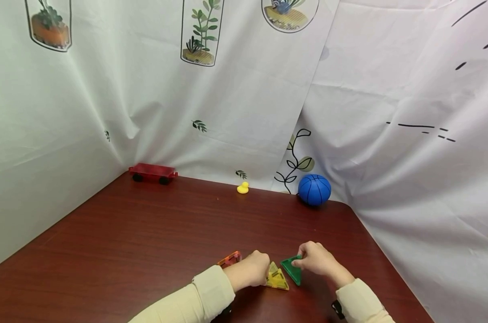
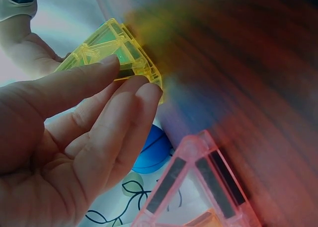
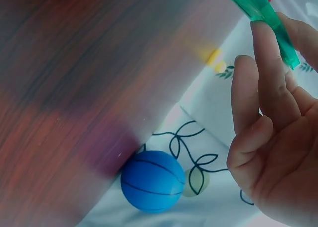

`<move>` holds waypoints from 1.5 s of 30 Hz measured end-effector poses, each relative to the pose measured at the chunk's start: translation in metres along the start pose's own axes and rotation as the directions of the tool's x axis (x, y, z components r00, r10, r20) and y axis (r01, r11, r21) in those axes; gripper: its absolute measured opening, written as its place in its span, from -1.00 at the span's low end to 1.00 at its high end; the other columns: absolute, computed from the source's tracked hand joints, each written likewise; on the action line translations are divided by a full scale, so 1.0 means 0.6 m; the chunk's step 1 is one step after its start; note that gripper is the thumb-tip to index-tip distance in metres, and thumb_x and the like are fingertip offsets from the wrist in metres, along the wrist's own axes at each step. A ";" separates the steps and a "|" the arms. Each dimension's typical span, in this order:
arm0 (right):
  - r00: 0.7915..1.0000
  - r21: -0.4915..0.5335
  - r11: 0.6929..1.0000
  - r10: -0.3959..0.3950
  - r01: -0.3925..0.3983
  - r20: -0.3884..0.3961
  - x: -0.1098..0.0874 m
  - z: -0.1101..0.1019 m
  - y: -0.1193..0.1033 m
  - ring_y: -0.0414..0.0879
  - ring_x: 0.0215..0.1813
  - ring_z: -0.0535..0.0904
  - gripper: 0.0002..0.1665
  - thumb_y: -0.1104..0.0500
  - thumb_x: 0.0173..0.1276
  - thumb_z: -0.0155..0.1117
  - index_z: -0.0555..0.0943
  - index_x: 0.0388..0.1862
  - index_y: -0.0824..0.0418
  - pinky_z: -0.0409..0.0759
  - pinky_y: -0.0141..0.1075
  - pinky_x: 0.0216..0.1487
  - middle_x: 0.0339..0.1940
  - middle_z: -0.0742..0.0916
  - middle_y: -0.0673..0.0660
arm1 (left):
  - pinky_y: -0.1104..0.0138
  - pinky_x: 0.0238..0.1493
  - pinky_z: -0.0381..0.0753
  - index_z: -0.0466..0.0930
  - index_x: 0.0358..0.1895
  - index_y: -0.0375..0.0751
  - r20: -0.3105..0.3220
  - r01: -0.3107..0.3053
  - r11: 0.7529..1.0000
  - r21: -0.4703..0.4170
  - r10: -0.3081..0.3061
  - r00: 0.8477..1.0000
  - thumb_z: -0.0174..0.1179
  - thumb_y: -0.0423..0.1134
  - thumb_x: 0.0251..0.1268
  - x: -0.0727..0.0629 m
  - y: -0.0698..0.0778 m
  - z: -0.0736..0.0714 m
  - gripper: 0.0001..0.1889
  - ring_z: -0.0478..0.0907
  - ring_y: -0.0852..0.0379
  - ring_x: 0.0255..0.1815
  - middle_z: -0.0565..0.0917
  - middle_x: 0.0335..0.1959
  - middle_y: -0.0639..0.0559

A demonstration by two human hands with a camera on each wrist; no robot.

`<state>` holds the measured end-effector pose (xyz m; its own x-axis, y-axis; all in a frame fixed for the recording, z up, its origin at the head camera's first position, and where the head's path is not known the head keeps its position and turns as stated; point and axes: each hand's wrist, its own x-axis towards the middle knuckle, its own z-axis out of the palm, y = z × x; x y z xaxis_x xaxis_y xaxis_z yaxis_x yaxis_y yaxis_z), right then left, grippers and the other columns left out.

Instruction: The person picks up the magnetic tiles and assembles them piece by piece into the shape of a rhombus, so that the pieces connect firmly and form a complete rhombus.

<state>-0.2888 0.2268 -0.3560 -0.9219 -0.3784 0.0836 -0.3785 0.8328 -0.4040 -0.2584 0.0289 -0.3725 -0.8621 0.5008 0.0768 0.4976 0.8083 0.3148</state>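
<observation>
My left hand (image 1: 255,268) is low over the table and pinches a see-through yellow triangular magnetic tile (image 1: 278,281) between thumb and fingers. In the left wrist view, the yellow tile (image 2: 107,43) stands on the table, and another yellow edge shows close against it. Just to the right, my right hand (image 1: 318,259) holds a green triangular magnetic tile (image 1: 292,270) by its upper corner. The right wrist view has that green tile (image 3: 271,23) tilted between thumb and fingertips. Left of my left hand are a pinkish-red triangular tile (image 2: 221,187) and an orange-edged one (image 1: 228,260), partly hidden by the hand.
Along the back edge of the brown table (image 1: 167,233) are a red wheeled toy base (image 1: 153,171), a small yellow duck (image 1: 242,188) and a blue ball (image 1: 314,189). A printed white cloth (image 1: 244,98) hangs behind and at both sides.
</observation>
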 end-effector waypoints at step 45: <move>0.996 0.025 1.000 -0.020 0.018 0.087 0.007 0.009 -0.039 -0.22 -0.66 0.42 -0.75 0.06 0.02 0.31 0.47 -0.62 0.14 0.35 -0.32 -0.63 -0.75 0.52 -0.08 | 0.45 -0.65 0.34 0.44 -0.78 -0.10 0.043 0.030 0.998 -0.048 -0.027 0.999 0.35 -0.37 -0.20 -0.001 0.001 -0.004 -0.74 0.31 0.31 -0.70 0.41 -0.77 0.20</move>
<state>-0.2833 0.2037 -0.3513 -0.9035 -0.4284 0.0120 -0.3924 0.8155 -0.4254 -0.2580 0.0282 -0.3702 -0.8705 0.4914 0.0271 0.4668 0.8069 0.3620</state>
